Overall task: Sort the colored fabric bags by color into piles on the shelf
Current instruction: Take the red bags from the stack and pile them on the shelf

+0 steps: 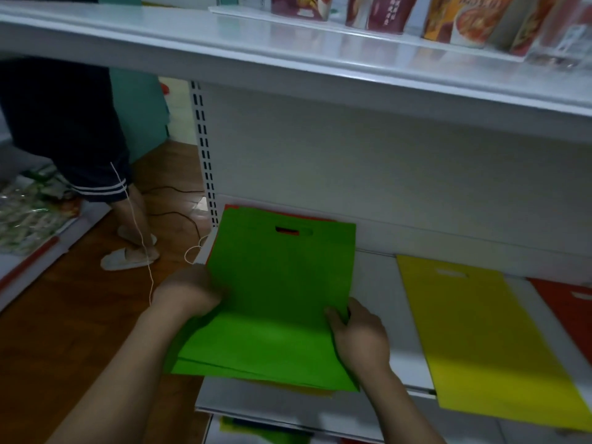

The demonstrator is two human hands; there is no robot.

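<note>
1. Green bag (275, 283) sits on top of the mixed stack at the shelf (378, 283) left end, both hands on it
2. left hand (189, 291) curls round its left edge, right hand (358, 334) pinches the right edge
3. yellow bag (480, 334) and red bag (570, 302) lie to the right
4. someone's legs (96, 155) and a white string (141, 238) off left

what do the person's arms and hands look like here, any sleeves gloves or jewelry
Both forearms are bare right down to the bottom edge of the picture, so no sleeves show. The left hand and the right hand wear no gloves. No watch, bracelet or ring can be seen on either wrist or on the fingers that show, though the picture is dim and a little soft.
</note>
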